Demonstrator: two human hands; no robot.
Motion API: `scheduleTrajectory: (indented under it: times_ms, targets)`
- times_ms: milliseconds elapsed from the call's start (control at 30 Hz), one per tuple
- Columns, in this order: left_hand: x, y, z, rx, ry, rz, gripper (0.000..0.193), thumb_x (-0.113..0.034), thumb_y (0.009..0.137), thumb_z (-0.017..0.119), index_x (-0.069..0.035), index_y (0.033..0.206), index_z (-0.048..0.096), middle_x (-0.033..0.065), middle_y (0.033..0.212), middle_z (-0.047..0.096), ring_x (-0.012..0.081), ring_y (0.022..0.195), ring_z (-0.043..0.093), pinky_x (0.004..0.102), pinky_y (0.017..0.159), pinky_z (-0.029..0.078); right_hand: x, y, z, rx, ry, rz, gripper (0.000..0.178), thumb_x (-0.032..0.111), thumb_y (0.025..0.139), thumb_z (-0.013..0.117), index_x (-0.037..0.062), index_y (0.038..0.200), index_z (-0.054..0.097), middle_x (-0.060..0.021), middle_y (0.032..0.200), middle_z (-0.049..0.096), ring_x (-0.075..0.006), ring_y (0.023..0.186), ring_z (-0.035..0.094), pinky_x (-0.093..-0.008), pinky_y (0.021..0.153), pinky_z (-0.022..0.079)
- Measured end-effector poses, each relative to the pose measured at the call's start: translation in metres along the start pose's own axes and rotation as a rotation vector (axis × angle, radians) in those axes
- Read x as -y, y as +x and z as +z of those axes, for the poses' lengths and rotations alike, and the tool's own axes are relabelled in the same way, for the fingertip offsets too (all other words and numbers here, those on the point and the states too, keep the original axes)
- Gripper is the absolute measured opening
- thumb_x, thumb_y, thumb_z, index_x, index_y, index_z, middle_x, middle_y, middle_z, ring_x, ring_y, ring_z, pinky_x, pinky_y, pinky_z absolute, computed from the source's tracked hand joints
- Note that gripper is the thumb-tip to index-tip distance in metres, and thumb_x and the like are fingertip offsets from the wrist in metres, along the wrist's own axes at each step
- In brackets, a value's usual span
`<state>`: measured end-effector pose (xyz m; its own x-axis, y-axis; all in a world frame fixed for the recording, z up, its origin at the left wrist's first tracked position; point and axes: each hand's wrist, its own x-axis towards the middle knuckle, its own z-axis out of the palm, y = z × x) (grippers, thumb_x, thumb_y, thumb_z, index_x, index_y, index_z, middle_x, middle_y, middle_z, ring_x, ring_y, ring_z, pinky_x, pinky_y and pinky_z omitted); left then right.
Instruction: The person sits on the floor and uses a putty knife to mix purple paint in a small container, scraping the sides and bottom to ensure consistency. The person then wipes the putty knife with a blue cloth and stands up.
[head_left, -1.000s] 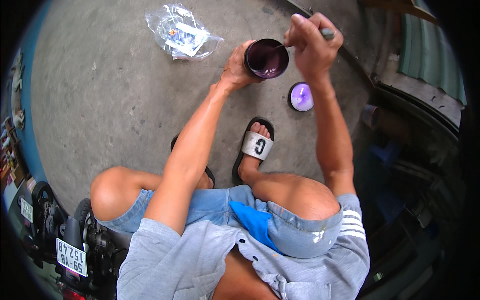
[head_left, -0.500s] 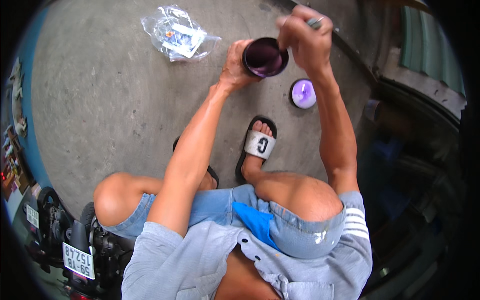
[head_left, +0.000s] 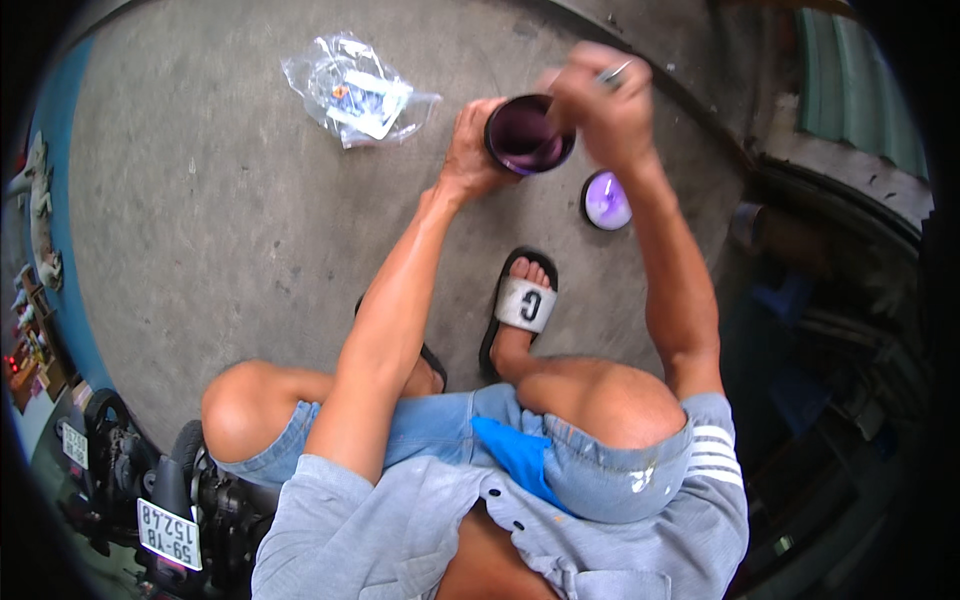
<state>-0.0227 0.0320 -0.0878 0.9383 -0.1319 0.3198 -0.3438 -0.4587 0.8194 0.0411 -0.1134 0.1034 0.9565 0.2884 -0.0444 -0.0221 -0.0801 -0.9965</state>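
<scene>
My left hand (head_left: pixel 474 150) is wrapped around the outside of a dark, round can (head_left: pixel 530 134), its mouth turned toward me. The inside of the can looks deep purple; I cannot tell how full it is. At the can's right rim, my right hand (head_left: pixel 606 105) is closed in a fist, with a ring on one finger. Motion blurs it, and whatever it may grip is hidden. On the floor below that hand, beside my right forearm, lies a round, dark-rimmed lid (head_left: pixel 607 200) with a glossy purple and white face.
A clear plastic bag (head_left: pixel 350 92) with a white label lies on the concrete floor (head_left: pixel 230 200) at the far left. My sandalled foot (head_left: pixel 524 300) is below the can. Parked motorbikes (head_left: pixel 165 500) stand at lower left. A green corrugated panel (head_left: pixel 860 90) is at far right.
The whole view has shifted, so the floor things sit slightly lower. My right fist remains blurred at the can's rim, and the purple inside shows a different shape. My left hand keeps its hold.
</scene>
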Motion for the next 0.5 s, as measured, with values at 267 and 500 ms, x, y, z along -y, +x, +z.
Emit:
scheduleTrajectory:
  times_ms: [267, 500]
  targets:
    - [-0.009, 0.0, -0.008, 0.07, -0.013, -0.034, 0.096, -0.027, 0.052, 0.094, -0.01, 0.134, 0.047, 0.0117, 0.128, 0.056, 0.0345, 0.122, 0.052, 0.0452, 0.105, 0.041, -0.015, -0.021, -0.003, 0.099, -0.16, -0.148, 0.025, 0.011, 0.081, 0.071, 0.0054, 0.061, 0.057, -0.0004, 0.053, 0.051, -0.0089, 0.05, 0.048, -0.0274, 0.047, 0.037]
    - [0.027, 0.0, -0.006, 0.271, -0.168, -0.062, 0.094, -0.023, 0.049, 0.094, -0.012, 0.132, 0.052, 0.0118, 0.129, 0.057, 0.0342, 0.123, 0.052, 0.0457, 0.106, 0.041, -0.04, -0.002, 0.032, 0.03, -0.052, -0.392, 0.019, 0.011, 0.08, 0.072, 0.0028, 0.066, 0.061, -0.0017, 0.058, 0.057, -0.0111, 0.049, 0.05, -0.0269, 0.047, 0.041]
